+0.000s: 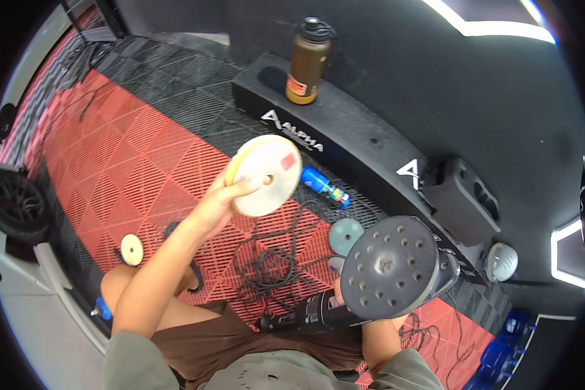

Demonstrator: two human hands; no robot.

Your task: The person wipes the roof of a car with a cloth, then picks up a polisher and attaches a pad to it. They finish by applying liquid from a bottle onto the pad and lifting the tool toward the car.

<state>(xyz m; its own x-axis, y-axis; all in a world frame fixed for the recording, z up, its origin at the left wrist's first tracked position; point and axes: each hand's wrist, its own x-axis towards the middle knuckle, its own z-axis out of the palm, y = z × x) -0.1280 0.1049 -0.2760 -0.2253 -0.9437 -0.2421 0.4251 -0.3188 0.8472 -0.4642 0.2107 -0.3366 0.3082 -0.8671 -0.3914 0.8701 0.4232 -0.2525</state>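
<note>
L hand (222, 200) is part-closed, thumb on face, pinching the white-and-yellow round foam pad (266, 185) by its edge, prob. to keep the flat back visible. R hand (337, 294), mostly hidden, wraps the black cylindrical-bodied polisher (315, 313) nr its head; tightness can't tell. Its dark grey holed round plate (387, 263) faces up, likely for access. Count: 1 polisher, 1 held pad, 2 floor discs, i.e. 1 pale-yellow foam (132, 249), 1 teal round (346, 236); 1 blue plastic bottle (316, 180) by the bench (364, 140).
</note>
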